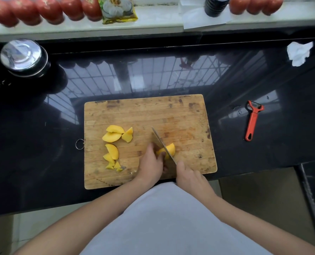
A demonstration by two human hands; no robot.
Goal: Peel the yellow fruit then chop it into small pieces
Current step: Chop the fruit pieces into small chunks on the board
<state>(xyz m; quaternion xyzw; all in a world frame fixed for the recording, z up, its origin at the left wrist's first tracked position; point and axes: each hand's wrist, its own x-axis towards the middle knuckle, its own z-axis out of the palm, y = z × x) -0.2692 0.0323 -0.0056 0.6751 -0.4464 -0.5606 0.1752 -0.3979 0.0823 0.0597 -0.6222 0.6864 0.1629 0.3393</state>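
A wooden cutting board (180,115) lies on the black counter. Several peeled yellow fruit slices (112,136) and small chunks (114,165) lie on its left part. My left hand (151,164) holds down a yellow fruit piece (171,149) with curled fingers. My right hand (188,176) grips the handle of a knife (161,141). Its blade stands edge-down in that piece, with fruit showing on both sides of it. The knife handle is hidden inside my right hand.
An orange peeler (252,122) lies on the counter right of the board. A steel pot lid (22,56) is at the back left, a crumpled tissue (298,53) at the back right. Tomatoes (42,10) and a packet (118,10) line the sill.
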